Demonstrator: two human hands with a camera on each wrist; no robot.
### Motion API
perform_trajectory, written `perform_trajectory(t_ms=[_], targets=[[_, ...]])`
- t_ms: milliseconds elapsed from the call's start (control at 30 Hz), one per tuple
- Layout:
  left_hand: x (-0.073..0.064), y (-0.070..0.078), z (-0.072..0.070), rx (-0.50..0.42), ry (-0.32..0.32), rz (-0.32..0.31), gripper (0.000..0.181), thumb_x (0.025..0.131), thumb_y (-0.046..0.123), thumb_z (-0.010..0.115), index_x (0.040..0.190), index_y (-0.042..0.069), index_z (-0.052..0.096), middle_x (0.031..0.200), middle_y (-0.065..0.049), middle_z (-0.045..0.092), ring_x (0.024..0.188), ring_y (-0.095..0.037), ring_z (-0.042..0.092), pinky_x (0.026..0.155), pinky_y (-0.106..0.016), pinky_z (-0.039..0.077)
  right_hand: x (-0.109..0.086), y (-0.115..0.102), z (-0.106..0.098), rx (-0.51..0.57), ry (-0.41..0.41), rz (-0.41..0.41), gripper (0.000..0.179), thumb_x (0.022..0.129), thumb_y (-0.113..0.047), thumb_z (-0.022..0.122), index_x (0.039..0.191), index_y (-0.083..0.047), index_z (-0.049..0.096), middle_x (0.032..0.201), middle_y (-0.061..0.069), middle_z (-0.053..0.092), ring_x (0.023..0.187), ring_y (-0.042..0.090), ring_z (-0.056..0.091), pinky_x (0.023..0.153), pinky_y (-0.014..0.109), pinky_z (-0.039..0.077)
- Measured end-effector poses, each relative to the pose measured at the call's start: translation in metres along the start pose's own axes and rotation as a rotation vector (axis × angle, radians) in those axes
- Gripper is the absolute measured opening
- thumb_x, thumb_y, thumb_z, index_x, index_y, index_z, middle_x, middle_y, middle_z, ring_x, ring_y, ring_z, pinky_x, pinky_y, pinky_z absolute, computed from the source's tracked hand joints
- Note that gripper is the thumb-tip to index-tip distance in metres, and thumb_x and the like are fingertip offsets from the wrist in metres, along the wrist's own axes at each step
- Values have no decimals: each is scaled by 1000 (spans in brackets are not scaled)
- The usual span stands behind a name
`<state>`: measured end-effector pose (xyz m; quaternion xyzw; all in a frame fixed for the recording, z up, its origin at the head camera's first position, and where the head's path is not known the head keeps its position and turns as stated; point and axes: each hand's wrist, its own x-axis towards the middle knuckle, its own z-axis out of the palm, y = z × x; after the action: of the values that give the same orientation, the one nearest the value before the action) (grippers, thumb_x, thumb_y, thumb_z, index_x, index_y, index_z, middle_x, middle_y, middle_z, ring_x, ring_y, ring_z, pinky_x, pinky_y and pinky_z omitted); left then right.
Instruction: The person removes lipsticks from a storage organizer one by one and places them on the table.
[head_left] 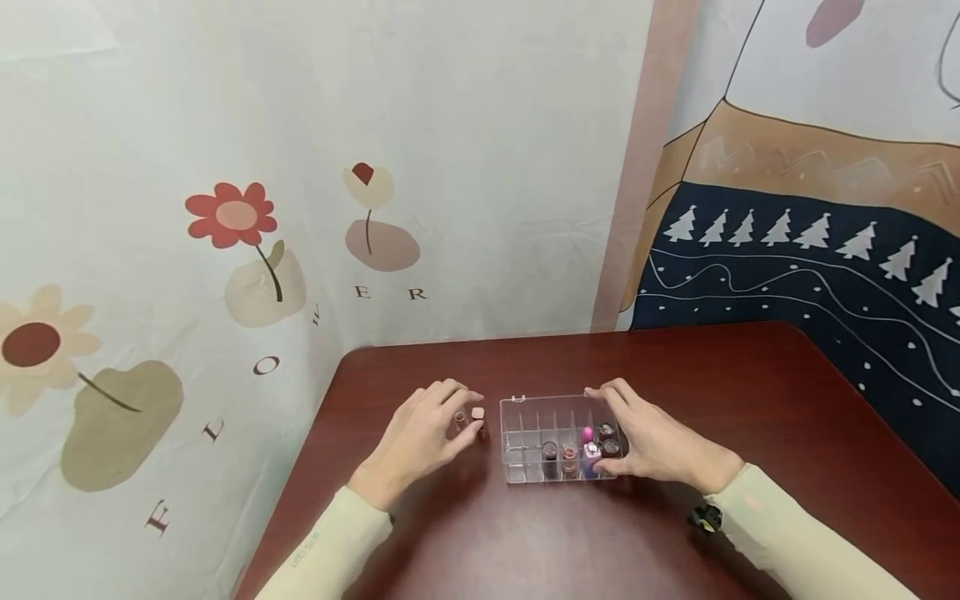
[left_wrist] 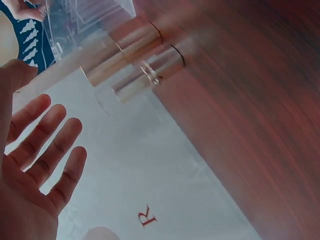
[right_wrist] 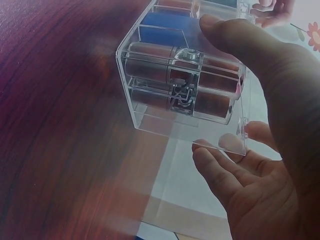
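Observation:
A clear divided box stands on the table, with several lipstick-like tubes upright in its right-hand compartments, among them a blue one and a pink-tipped one. My right hand holds the box by its right end, thumb at the near wall and fingers at the far edge. Left of the box, two clear-and-gold tubes stand side by side, one with a pale square top and a slimmer one. My left hand reaches around these two, its fingers extended and apart from them in the left wrist view.
The dark red wooden table reaches back to a hanging cloth printed with flowers and letters. A navy cloth with white trees hangs along the right side. A small dark object sits under the right wrist.

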<state>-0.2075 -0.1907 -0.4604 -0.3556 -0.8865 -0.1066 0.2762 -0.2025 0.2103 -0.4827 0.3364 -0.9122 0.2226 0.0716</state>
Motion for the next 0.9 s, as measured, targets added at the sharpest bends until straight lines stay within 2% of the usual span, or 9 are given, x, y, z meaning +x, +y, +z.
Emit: perform_trajectory(t_ms=[233,500,700,900], targets=[[8,15,5,-5,4,35,38,95,30,94,129,19,83,119,5,78,95,-13,70,80,-34,58,0,1,0,0,-3,-5,108,79,-36,111,163,-2,52,151,13,60,128,29,76,111,50,68],[14,34,14,21,-6,98,49,96,45,92,137,21,80,129,2,80,104,-17,77,84,-35,63,-1,2,1,-5,15,-7,107,77,-35,112,161,-2,54,150,12,60,129,30,76,110,51,68],[19,48,21,16,-27,121,52,96,49,92,139,24,78,131,5,80,110,-17,76,87,-34,63,-1,1,1,3,11,9,107,77,-35,112,161,-4,54,150,12,60,130,29,76,111,52,68],[23,62,27,16,-75,147,51,99,53,89,140,24,78,128,7,79,115,-16,76,91,-35,64,-1,2,1,8,8,13,107,78,-36,112,161,-4,53,150,12,60,129,29,76,111,52,68]])
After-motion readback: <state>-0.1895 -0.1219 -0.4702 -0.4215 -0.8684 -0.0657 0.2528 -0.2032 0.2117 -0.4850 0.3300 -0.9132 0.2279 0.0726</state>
